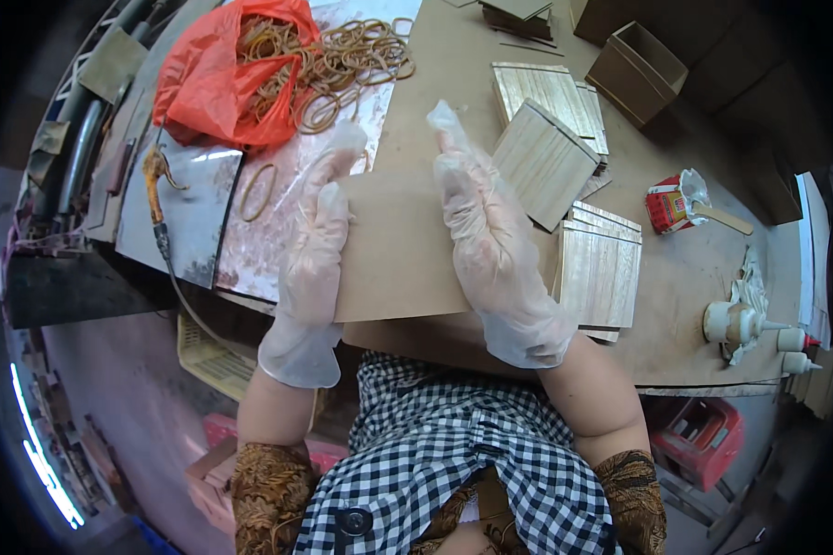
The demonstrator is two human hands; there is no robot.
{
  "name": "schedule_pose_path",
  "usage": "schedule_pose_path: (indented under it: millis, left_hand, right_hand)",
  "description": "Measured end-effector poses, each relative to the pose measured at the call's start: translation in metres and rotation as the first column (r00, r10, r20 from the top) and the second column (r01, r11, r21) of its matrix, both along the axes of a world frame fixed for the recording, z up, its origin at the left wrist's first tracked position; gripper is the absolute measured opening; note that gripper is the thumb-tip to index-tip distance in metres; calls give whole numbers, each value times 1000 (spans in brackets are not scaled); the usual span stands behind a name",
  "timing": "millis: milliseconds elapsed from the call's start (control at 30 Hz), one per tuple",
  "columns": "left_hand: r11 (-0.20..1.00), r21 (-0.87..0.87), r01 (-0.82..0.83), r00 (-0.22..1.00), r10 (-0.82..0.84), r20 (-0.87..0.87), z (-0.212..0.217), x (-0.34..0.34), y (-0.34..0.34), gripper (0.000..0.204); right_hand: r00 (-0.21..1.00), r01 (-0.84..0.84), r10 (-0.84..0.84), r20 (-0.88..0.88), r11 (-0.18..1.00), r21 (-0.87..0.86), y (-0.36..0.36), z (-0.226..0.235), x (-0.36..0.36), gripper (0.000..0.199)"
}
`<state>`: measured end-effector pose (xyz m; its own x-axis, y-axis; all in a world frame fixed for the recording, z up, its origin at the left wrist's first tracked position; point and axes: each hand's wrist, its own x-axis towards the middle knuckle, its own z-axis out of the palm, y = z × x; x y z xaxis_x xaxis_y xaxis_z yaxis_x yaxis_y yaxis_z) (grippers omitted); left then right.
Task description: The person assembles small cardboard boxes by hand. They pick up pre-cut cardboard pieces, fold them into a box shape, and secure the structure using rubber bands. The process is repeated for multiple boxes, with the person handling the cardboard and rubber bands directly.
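A black-and-white checked garment [472,435] lies nearest. Beyond it, the gloved left hand [315,245] and right hand [483,236] face each other, fingers extended, palms along opposite sides of a brown board [401,250]; how firmly they press, I cannot tell. Slatted wooden panels [546,165] lie to the right, near a red-and-white container [673,202] bearing small, blurred print. Farther off, rubber bands [366,55] spill from a red bag [204,83].

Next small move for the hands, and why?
Probably press evenly inward on the brown board: the gloved left hand and right hand lie along its opposite sides, open rather than wrapped around it, so even pressure would likely steady it.
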<state>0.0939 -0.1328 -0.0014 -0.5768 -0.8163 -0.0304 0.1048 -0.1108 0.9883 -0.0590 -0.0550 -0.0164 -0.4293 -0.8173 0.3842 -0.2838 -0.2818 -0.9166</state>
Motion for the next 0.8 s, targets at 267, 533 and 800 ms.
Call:
schedule_pose_path:
  millis: [267,533,800]
  left_hand:
    - [996,-16,91,996,-91,15,-6,5,-7,45]
    - [954,252,163,870,-19,-493,-4,0,-8,80]
    - [995,94,-27,883,68,-465,-14,17,-24,83]
  right_hand:
    - [998,4,-5,56,1000,29,0,6,3,50]
    - [328,-186,396,858,917,-352,11,5,-29,73]
    - [658,-163,248,711,969,-188,21,6,-27,60]
